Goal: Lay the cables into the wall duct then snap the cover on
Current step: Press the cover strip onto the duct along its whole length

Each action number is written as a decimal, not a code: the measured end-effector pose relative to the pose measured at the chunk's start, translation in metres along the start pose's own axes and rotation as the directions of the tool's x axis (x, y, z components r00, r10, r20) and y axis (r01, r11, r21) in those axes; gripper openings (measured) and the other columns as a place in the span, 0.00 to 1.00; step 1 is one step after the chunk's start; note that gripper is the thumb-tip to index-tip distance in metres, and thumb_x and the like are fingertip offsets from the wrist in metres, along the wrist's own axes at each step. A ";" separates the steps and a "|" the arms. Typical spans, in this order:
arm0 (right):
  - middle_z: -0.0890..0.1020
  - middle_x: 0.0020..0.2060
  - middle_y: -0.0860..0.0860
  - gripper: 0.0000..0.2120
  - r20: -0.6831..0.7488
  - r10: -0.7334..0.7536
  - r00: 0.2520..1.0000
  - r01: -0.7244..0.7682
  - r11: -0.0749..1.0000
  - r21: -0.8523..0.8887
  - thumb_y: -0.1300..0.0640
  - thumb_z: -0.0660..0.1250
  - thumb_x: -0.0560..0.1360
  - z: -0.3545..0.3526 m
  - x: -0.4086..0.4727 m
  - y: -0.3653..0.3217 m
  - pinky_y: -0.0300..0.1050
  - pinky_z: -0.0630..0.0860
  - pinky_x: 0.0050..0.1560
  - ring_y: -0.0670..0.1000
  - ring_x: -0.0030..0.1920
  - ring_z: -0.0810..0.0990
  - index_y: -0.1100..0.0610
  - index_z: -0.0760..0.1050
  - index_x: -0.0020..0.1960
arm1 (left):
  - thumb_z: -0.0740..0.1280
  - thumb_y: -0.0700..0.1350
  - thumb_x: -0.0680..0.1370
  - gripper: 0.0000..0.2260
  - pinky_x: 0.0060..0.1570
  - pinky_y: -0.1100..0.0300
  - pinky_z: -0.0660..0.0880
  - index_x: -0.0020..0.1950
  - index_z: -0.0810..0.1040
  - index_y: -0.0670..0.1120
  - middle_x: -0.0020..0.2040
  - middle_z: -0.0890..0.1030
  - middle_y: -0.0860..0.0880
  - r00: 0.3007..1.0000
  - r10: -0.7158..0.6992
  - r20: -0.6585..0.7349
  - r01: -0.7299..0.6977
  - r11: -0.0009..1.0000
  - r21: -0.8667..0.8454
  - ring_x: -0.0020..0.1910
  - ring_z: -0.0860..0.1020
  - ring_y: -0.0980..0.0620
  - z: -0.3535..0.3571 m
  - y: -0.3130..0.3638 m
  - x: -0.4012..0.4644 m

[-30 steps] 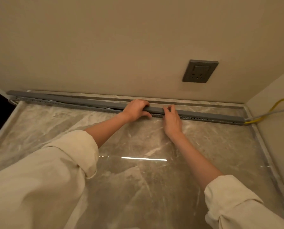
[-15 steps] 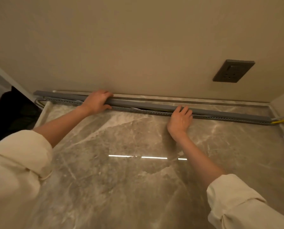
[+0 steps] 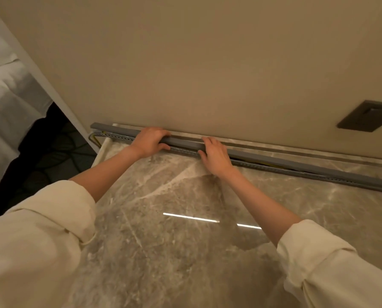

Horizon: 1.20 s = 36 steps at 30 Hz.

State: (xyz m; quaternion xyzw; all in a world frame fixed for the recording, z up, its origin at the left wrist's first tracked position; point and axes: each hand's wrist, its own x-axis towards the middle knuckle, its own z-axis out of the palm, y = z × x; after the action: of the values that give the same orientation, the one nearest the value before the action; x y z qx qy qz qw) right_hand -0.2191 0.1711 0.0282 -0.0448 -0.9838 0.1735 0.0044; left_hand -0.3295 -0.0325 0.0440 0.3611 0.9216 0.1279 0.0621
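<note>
Leftmost, white bedding [image 3: 5,96] is cut off by the frame edge, with a dark patterned floor [image 3: 52,156] below it, too dim to read. The grey cover [image 3: 263,157] starts near the wall corner and runs right along the foot of the beige wall [image 3: 185,63], at the back of the marble worktop [image 3: 174,241]; its right end leaves the frame. Under it sits the perforated duct [image 3: 119,137], visible only as a narrow slotted strip. At the left end a yellow cable [image 3: 95,138] and a grey one loop out; further right a yellow trace shows in a gap between cover and duct, so the cover is not fully seated there. How many cables lie inside cannot be told.

The left hand [image 3: 149,142] is clamped on the cover, fingers over its top and thumb under the front edge. The right hand [image 3: 215,155], just beside it, rests on the cover with fingers curled over it; its thumb side is hidden, so a full grip cannot be confirmed. Both sleeves are rolled, white. Far right, a dark wall socket [image 3: 366,116] is partly cut off.
</note>
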 end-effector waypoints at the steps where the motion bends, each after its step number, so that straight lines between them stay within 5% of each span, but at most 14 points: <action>1: 0.71 0.66 0.58 0.22 0.031 -0.030 0.999 0.031 0.999 -0.011 0.54 0.57 0.80 0.001 0.006 -0.003 0.53 0.63 0.66 0.59 0.67 0.68 0.60 0.62 0.71 | 0.72 0.49 0.72 0.18 0.50 0.50 0.74 0.58 0.77 0.41 0.52 0.82 0.41 1.000 -0.001 -0.003 0.001 1.000 -0.006 0.51 0.78 0.41 0.001 -0.002 0.000; 8: 0.77 0.57 0.57 0.15 0.154 -0.147 0.977 0.162 0.983 -0.090 0.53 0.58 0.80 0.005 0.035 -0.016 0.55 0.70 0.58 0.59 0.59 0.74 0.60 0.71 0.61 | 0.73 0.51 0.70 0.20 0.53 0.50 0.73 0.57 0.77 0.43 0.53 0.81 0.43 0.998 -0.052 0.019 0.054 0.996 -0.065 0.54 0.77 0.43 0.008 -0.008 0.007; 15: 0.77 0.56 0.57 0.15 0.101 -0.179 0.979 0.190 0.975 -0.114 0.52 0.57 0.80 0.012 0.039 -0.013 0.52 0.72 0.51 0.58 0.56 0.75 0.60 0.70 0.60 | 0.73 0.55 0.69 0.18 0.46 0.51 0.74 0.52 0.78 0.45 0.50 0.82 0.45 0.993 -0.061 0.097 0.067 0.996 -0.063 0.50 0.78 0.44 0.002 -0.014 0.015; 26: 0.76 0.53 0.56 0.15 0.081 -0.218 0.973 0.223 0.972 -0.071 0.50 0.58 0.79 0.011 0.036 -0.010 0.50 0.73 0.45 0.59 0.50 0.78 0.59 0.70 0.60 | 0.69 0.55 0.72 0.15 0.44 0.52 0.72 0.50 0.80 0.45 0.47 0.81 0.45 1.000 -0.002 -0.029 0.003 1.000 0.008 0.49 0.77 0.45 0.008 -0.012 0.005; 32: 0.76 0.54 0.56 0.16 0.082 -0.238 0.968 0.242 0.969 -0.041 0.49 0.60 0.78 0.016 0.032 -0.010 0.51 0.72 0.50 0.58 0.52 0.76 0.59 0.69 0.60 | 0.62 0.49 0.79 0.17 0.58 0.48 0.71 0.61 0.74 0.37 0.57 0.79 0.39 0.990 0.068 -0.120 -0.047 0.985 0.169 0.56 0.75 0.40 0.031 -0.009 -0.006; 36: 0.75 0.57 0.56 0.20 0.095 -0.284 0.954 0.293 0.951 -0.099 0.48 0.62 0.77 0.021 0.035 -0.015 0.51 0.72 0.55 0.57 0.56 0.74 0.59 0.67 0.63 | 0.64 0.46 0.78 0.14 0.55 0.49 0.73 0.58 0.75 0.36 0.53 0.80 0.39 0.962 0.123 -0.242 -0.077 0.978 0.192 0.52 0.77 0.39 0.041 -0.009 -0.013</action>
State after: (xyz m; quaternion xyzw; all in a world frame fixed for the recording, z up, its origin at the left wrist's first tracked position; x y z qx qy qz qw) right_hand -0.2559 0.1532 0.0130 0.1062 -0.9874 0.1170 -0.0119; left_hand -0.3177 -0.0399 0.0019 0.3924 0.9102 0.0918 -0.0953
